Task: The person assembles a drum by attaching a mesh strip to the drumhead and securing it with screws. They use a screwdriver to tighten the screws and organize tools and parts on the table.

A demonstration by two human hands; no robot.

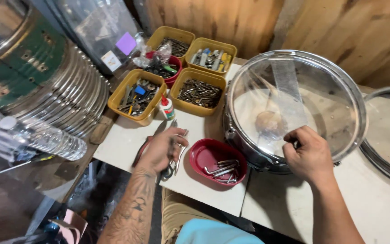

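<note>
Left hand (161, 151) is gripping pliers (173, 156) near the tabletop (127, 140) front edge beside a red tray (200, 156); right hand (308, 156) is pinching the drum (294, 106) rim.

one head-worn camera looks steeply down from just above the person's arms, facing forward across the white table (213, 190) toward the wooden wall (339, 27); close, wide-angled, no second view.

Both forearms are bare, no sleeves showing. The left forearm (129, 212), lower centre of the frame, carries dark tattoo linework. Left hand (161, 151) and right hand (307, 153) wear no gloves. Tan trousers (177, 214) and a light-blue shirt (208, 232) show at bottom centre.
</note>
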